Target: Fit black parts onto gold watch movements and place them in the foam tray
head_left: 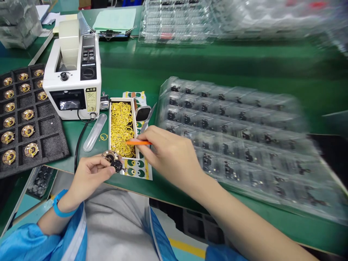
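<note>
My left hand (94, 172) is closed, thumb and fingers pinching a small round assembly (111, 156) with a black disc-shaped part (116, 165) at its front. Just above it stands a shallow white box (134, 125) full of thin yellow rings (121, 123). In my right hand (170, 150) is a slim orange tool (138, 142), gripped between thumb and fingers. Its pointed end lies over the yellow rings; whether it touches one is too small to tell. A loose yellow ring (103, 136) lies on the green table left of the box.
A white tape dispenser (72, 78) stands behind my left hand. Left of it, a black foam tray (51, 145) holds several round gold parts. Stacked clear blister trays (233, 127) with small black parts spread to the right. A sticker sheet (140, 170) lies under the box.
</note>
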`<state>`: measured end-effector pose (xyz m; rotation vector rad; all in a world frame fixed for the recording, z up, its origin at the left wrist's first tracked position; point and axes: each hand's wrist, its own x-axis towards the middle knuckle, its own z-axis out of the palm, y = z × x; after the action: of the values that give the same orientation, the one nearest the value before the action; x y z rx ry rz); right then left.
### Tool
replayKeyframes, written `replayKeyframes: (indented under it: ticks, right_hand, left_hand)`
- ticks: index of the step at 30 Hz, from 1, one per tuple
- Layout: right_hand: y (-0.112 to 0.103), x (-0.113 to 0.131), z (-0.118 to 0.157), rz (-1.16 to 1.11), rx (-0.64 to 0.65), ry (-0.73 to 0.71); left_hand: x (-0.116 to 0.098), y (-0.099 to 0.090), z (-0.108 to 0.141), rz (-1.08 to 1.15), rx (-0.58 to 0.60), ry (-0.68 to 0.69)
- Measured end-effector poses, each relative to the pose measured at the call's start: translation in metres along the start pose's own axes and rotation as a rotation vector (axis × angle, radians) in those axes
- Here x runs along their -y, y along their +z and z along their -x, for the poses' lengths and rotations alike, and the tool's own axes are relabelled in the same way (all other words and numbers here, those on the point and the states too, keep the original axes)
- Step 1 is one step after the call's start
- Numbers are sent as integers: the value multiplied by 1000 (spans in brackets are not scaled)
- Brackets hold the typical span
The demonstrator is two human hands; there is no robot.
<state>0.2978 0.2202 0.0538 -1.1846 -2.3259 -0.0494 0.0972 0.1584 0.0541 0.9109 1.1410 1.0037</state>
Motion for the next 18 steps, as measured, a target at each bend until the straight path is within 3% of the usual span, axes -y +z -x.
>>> replayKeyframes:
  ticks: [5,10,13,18]
  right_hand:
    - [-25,27,13,-178,-100,-153]
    - [-29,48,25,34,-207,-409]
    - [-27,48,25,94,-205,-429]
    - [-23,42,26,10,-187,-458]
  left_hand:
    - [0,1,-1,-2,-18,10]
    - [0,4,-1,-6,-1,44]
    - [-1,7,0,23,31,42]
    - [-4,10,2,16,68,50]
